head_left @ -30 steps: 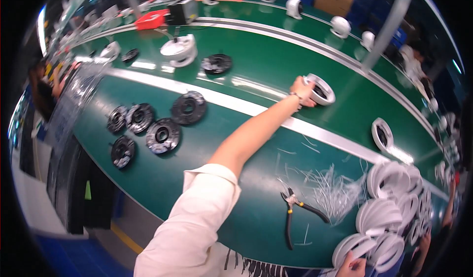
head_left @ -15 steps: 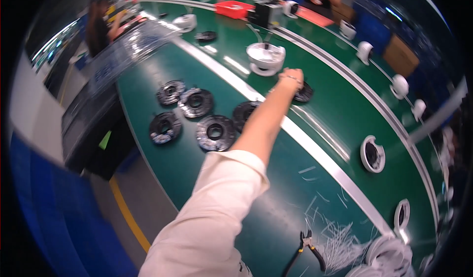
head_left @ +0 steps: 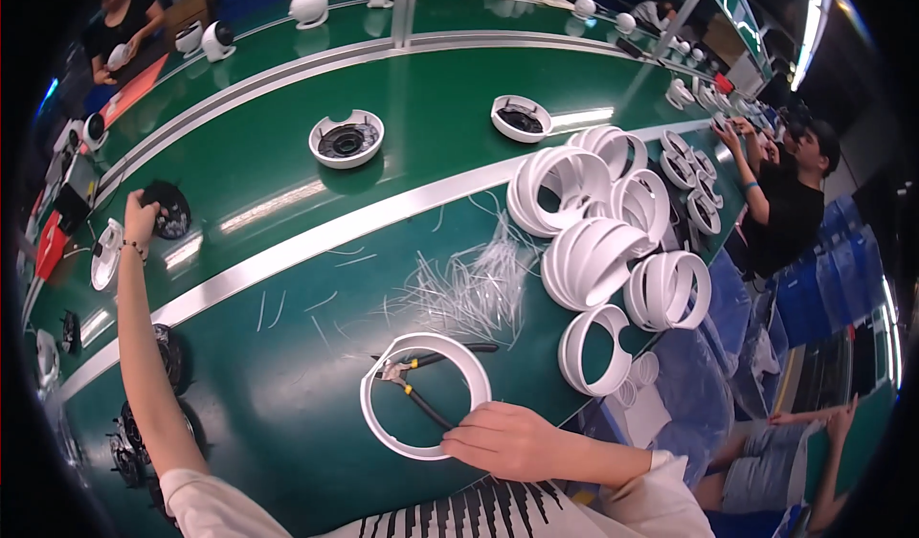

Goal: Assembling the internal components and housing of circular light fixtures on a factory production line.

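My left hand stretches far out to the left over the belt, its fingers closed at the rim of a round black disc part. Near the table's front, my right hand grips the lower right edge of a white plastic ring with a notch in its rim. Through the ring's opening I see cutting pliers with black and yellow handles. Beside the left hand is a white round housing. Several black discs lie under and beside my left forearm.
White rings are stacked at the right. Clear plastic strips lie heaped mid-table. Two white housings with black insides sit on the green belt, beyond a metal rail. Other people work at the right and far left.
My view has swung to the right. My right hand and the white ring have come into view. The left hand is still at a black disc, which now looks raised on edge.
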Demonstrator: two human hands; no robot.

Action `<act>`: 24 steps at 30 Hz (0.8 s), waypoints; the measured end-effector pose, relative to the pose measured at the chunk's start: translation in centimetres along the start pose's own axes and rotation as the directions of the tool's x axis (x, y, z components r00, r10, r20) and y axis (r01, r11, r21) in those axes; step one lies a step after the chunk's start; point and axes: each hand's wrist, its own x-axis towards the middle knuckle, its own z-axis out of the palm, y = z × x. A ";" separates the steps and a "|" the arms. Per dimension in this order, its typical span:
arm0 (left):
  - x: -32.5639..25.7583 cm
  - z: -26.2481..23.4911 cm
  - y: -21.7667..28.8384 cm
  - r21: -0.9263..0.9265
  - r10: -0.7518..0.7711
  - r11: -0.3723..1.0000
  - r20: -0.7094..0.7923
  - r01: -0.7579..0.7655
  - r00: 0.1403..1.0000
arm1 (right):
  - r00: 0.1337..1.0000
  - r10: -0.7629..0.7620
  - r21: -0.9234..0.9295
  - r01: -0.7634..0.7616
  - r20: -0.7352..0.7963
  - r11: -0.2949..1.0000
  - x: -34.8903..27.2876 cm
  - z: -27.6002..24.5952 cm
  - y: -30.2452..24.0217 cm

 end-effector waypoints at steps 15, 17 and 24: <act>-30.4 19.4 17.7 -0.749 0.120 0.603 0.425 0.274 0.897 | 0.868 0.467 -0.155 -0.445 0.166 0.882 2.6 0.2 1.5; -31.2 19.6 17.4 -0.775 0.098 0.534 0.453 0.337 0.886 | 0.858 0.487 -0.136 -0.470 0.163 0.872 2.5 0.5 1.3; -33.1 19.6 18.0 -0.848 0.083 0.383 0.427 0.367 0.900 | 0.681 0.626 0.755 -0.162 -0.381 0.636 2.3 0.0 2.6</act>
